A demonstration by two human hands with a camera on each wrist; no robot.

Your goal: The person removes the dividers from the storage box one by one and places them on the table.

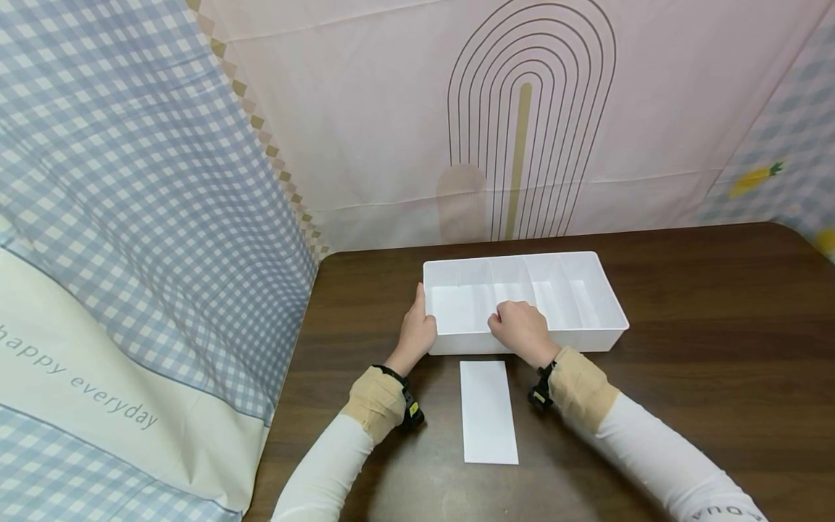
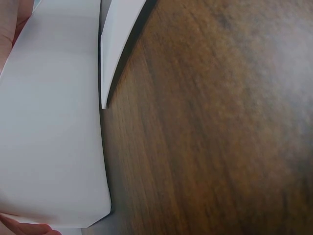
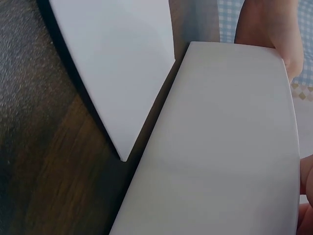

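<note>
A long white box (image 1: pixel 522 342) with upright dividers (image 1: pixel 583 293) stands on the table. My left hand (image 1: pixel 415 332) grips its near left corner, a finger stretched along the left side and the thumb by the front rim. Over the front wall, my right hand (image 1: pixel 522 330) has curled fingers around the near end of a divider; the hand hides most of that contact. In the right wrist view, the fingers (image 3: pixel 306 188) of that hand show past the wall of the box (image 3: pixel 215 137). The left wrist view shows the front wall (image 2: pixel 54 112) close up.
A flat white rectangular panel (image 1: pixel 489 413) lies on the brown table (image 1: pixel 704 348) just in front of the box, between my forearms. Pale patterned cloth (image 1: pixel 378 109) hangs behind the table, and blue checked cloth (image 1: pixel 163 181) hangs along the left.
</note>
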